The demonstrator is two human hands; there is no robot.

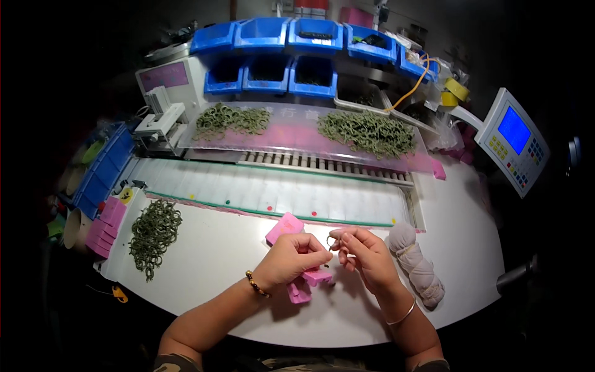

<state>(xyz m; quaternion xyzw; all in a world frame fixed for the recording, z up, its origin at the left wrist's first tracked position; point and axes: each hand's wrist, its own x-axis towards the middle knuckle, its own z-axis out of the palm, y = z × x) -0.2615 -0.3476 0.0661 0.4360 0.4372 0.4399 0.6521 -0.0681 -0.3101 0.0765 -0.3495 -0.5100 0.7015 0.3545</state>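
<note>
My left hand (297, 259) is closed in a pinch over pink foam blocks, its fingertips hiding whatever they hold. Just right of it, my right hand (367, 253) pinches a small dark ring (330, 242) between thumb and forefinger, with the other fingers curled. The two sets of fingertips nearly meet. A pink block (285, 227) lies beyond my left hand, and smaller pink pieces (300, 291) lie beneath it. On the left of the white table a heap of small green rings (155, 235) is spread out.
A glass-topped strip (273, 192) crosses the table. Behind it, a clear sheet (291, 133) bears two green heaps (369, 133). Blue bins (266, 74) stand at the back. A wrapped whitish roll (416, 263) lies right of my hand; a control screen (514, 139) stands far right.
</note>
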